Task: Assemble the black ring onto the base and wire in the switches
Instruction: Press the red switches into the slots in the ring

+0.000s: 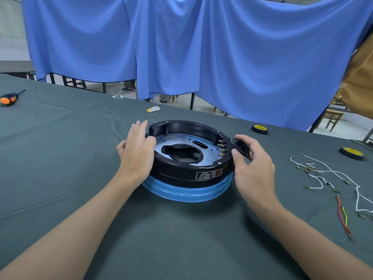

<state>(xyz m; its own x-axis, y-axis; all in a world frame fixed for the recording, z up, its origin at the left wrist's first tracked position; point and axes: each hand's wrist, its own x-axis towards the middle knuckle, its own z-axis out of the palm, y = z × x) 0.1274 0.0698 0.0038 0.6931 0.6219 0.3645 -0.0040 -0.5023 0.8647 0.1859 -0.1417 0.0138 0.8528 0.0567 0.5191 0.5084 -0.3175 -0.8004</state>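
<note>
Blue curtain (201, 47) is hanging right across the back of the room, and below it a dark cloth is covering the bench (60, 158) from edge to edge. Dead centre of the frame, the black ring (181, 174) is sitting on top of the blue base (187, 194), with a white-lettered label facing the camera. Inside the ring a silvery plate (177, 141) with a large round cutout is showing, and a row of brass terminals (221, 145) is sticking inward at the ring's right side.

The left hand (137, 150) is lying against the left rim of the ring, fingers straight and close together, palm down, gripping nothing. Over on the right, the right hand (252, 164) is pinching a black switch (241, 147) between thumb and curled fingers, holding it right at the outer right edge of the ring, just beside those terminals. Whether the switch is touching the ring, I cannot tell.

Right of the frame, loose white wires (323, 170) are sprawling over the cloth, and a red and a yellow-green wire (343, 217) are lying just below them. Two yellow-and-black wheels are resting flat behind, one near the ring (260, 129), one further right (352, 152). Far upper left, an orange-handled screwdriver (9, 98) is lying on the bench, well apart from everything.
</note>
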